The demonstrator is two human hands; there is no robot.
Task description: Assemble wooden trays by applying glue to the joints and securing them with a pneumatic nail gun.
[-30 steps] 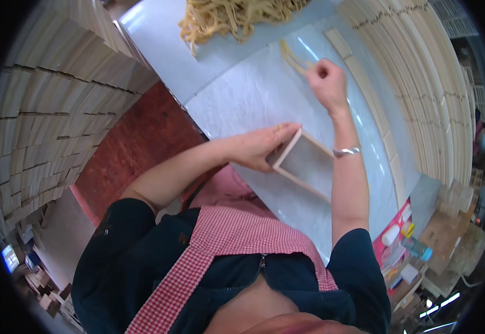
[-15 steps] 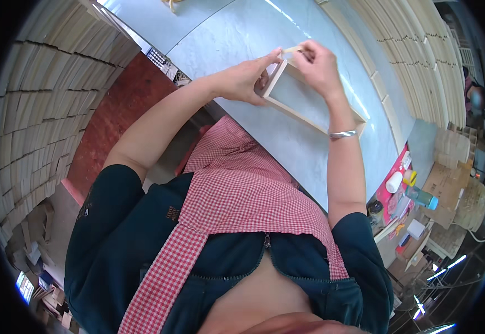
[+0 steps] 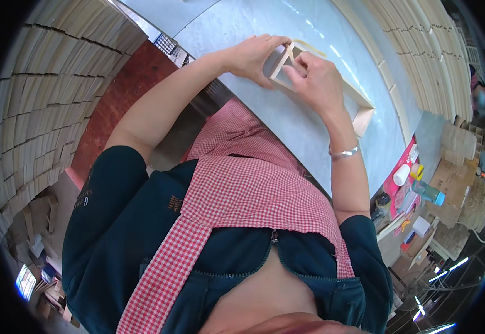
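Note:
A shallow rectangular frame of pale wood (image 3: 363, 118) rests on the light grey tabletop. My left hand (image 3: 253, 58) grips its left end, with fingers at the far corner and thumb near the front corner. Over the inside of the frame, my right hand (image 3: 317, 83) is closed, its fingers pinched together near the far left corner. A thin pale-yellow strip (image 3: 291, 52) runs from that corner toward my right fingers; its exact kind is unclear. More yellow (image 3: 312, 47) shows just beyond the frame's far side. My right hand and wrist hide much of the frame.
Long wood strips (image 3: 384, 72) lie along the table's far right, before tall stacks of pale boards (image 3: 420, 55). More stacked boards (image 3: 47, 100) rise on the left. A white roll (image 3: 402, 175) and a blue-capped bottle (image 3: 429, 192) stand at the right.
My right hand has moved down and inward over the frame, drawing the pale strip across the corner. My left hand still holds the frame's left end.

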